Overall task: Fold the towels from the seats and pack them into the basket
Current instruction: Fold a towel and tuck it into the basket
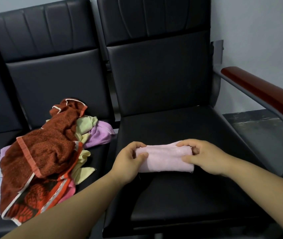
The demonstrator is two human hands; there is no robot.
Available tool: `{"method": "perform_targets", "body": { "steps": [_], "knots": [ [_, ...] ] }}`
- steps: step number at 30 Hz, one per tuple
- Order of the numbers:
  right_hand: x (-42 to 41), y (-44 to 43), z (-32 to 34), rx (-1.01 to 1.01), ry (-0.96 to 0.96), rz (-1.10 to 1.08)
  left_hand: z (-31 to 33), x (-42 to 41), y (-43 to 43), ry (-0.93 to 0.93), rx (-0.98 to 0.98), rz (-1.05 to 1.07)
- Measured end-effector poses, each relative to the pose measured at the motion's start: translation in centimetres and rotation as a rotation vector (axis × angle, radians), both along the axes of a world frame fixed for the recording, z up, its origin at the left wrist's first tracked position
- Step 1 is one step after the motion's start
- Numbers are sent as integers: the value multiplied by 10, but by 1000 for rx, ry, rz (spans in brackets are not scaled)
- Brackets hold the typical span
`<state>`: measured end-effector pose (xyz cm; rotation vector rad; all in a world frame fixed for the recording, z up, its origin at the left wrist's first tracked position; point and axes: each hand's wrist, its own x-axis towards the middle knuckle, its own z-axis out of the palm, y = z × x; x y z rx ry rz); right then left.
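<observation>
a: right below us, 2 bare forearms reach in, and both hands are busy.
b: what have they got?
a: the pink towel [166, 160], folded to a narrow band, over the front half of the right-hand seat [189, 200]. the left hand [128, 161] grips its left end, thumb on top, fingers curled over the far edge. the right hand [206, 157] pinches the right end, thumb on the near face, fingers over the top.
b: which way does it lie?
a: long axis straight across, left to right, strung between the 2 hands, 1 end each. neither hand is nearer, i'd say. the next fold looks like end onto end.
b: anything you can't make out?
a: the fingertips behind the band are hidden, and i can't tell how many layers it has, or whether it rests on the cushion or hangs just above it.
b: and further off?
a: on the next seat to the left there's a loose pile [78, 163], a red towel [42, 152] on top, with yellow, purple and pale blue under it. beyond that are dark backrests, and a wooden armrest [261, 94] at the right. the basket is nowhere in view.
</observation>
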<state>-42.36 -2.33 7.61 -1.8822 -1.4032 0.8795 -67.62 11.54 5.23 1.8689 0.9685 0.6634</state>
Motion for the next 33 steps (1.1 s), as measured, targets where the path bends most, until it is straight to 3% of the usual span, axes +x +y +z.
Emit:
{"method": "perform_targets", "body": {
  "steps": [7,20,24,30,33],
  "knots": [
    [-2,18,-5,44,-16,-72,-4,8,11,19,48,103],
    [1,56,-17,-58,-96,-210,-12,27,34,172,104,204],
    [3,67,-17,-83,-171,-282,-15,32,38,324,207,171],
    [2,74,-14,-95,-241,-282,-17,28,41,162,270,11],
    [5,68,-3,-119,-191,-203,-13,27,43,259,195,-84]
  ]
}}
